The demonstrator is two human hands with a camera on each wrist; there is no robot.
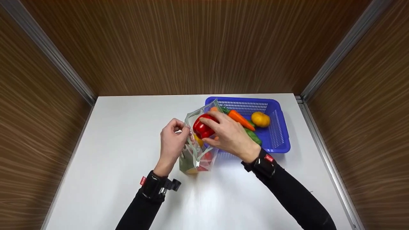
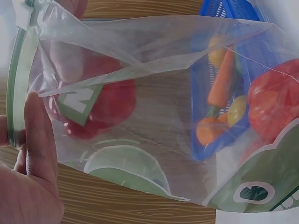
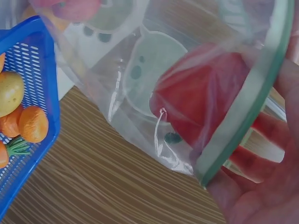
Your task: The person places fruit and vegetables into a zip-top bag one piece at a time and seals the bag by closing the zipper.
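Note:
A clear zip bag with green print stands on the white table, its mouth open upward. My left hand pinches the bag's green zip rim on the left side. My right hand grips a red bell pepper at the bag's mouth, fingers curled over it. In the right wrist view the red pepper shows through the plastic behind the rim. Other red and yellow produce lies at the bottom of the bag.
A blue plastic basket sits just right of the bag, holding a carrot, a yellow fruit and a green vegetable. Wood-panel walls enclose the table on three sides.

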